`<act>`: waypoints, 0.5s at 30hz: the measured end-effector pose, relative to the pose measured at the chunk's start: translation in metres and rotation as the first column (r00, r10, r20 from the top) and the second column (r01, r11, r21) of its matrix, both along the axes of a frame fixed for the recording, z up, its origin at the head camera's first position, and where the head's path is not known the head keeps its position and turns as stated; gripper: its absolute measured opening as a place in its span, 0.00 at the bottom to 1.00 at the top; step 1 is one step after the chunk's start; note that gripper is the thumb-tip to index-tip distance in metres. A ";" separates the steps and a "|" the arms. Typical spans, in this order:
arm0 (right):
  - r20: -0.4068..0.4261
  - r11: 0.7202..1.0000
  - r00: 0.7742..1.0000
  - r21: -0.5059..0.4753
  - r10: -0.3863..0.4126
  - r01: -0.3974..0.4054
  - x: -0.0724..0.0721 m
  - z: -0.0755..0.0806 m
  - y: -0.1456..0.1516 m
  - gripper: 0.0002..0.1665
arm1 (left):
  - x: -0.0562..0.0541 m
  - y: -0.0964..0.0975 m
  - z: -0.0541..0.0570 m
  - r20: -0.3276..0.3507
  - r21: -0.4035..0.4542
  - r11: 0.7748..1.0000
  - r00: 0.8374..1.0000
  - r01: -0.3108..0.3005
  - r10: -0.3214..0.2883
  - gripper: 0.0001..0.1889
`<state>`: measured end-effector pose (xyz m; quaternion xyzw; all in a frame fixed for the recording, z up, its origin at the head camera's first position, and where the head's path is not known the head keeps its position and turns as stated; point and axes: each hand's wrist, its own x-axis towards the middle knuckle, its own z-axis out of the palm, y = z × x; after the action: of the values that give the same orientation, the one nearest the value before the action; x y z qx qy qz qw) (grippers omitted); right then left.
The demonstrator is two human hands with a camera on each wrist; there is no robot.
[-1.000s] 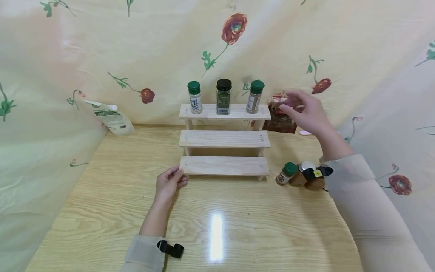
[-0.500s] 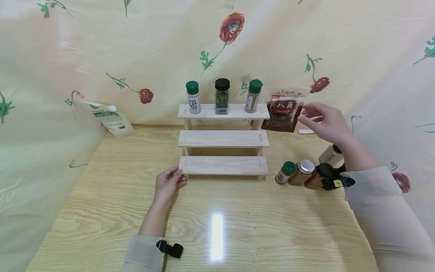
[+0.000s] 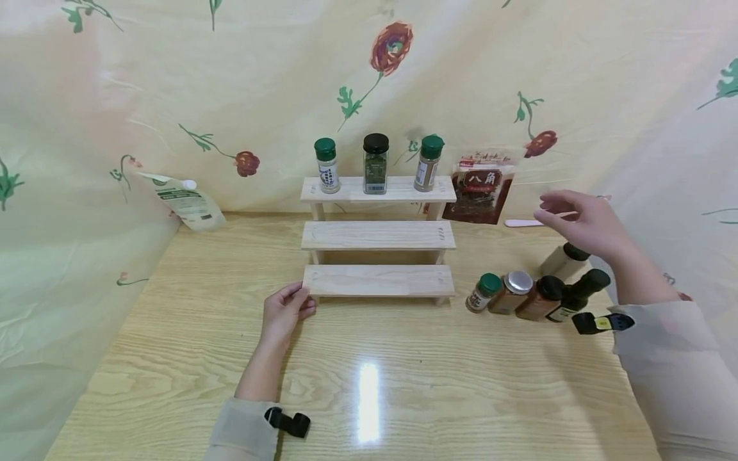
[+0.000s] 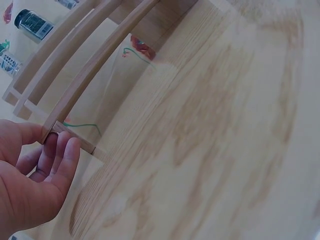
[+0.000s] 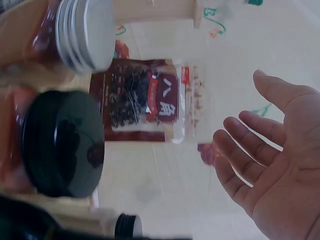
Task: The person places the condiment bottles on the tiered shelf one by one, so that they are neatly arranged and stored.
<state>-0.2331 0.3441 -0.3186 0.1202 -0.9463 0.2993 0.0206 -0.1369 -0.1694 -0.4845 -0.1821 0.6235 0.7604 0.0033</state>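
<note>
A three-step wooden rack (image 3: 378, 235) stands at the middle back of the table. My left hand (image 3: 284, 314) pinches the left end of its lowest step; in the left wrist view the thumb lies on the board and the fingers curl beneath. On the top step are a green-capped spice jar (image 3: 328, 168), a black-capped jar of green flakes (image 3: 376, 164) and another green-capped jar (image 3: 428, 164). My right hand (image 3: 590, 224) hovers at the right with nothing in it, fingers relaxed, above a pale black-capped bottle (image 3: 562, 262). In the right wrist view its palm (image 5: 300, 170) shows bare.
Right of the rack stand a green-capped jar (image 3: 483, 293), a silver-lidded jar (image 3: 512, 292), a black-lidded jar (image 3: 541, 297) and a dark bottle (image 3: 578, 294). A brown packet (image 3: 481, 192) and a white pouch (image 3: 190, 203) lean on the flowered backdrop. A pale stick (image 3: 523, 223) lies nearby.
My right hand has moved right and toward me, away from the brown packet, uncovering the packet and the bottles at the right. The left hand keeps its grip on the rack.
</note>
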 end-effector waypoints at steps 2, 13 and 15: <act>-0.001 1.000 1.000 0.000 -0.007 0.007 0.002 -0.001 0.007 0.31 | 0.000 0.000 0.000 0.006 0.000 1.000 1.000 -0.003 0.003 0.17; 0.017 0.995 0.996 0.063 -0.083 0.082 0.010 -0.013 0.039 0.31 | 0.001 -0.001 -0.001 0.001 0.004 1.000 1.000 -0.003 0.003 0.19; 0.030 0.993 0.995 0.073 -0.095 0.092 0.011 -0.014 0.044 0.32 | 0.001 0.000 -0.001 -0.002 0.004 1.000 1.000 -0.005 0.005 0.19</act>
<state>-0.2219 0.3877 -0.3331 0.0715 -0.9613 0.2658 0.0146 -0.1361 -0.1696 -0.4852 -0.1829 0.6215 0.7617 0.0012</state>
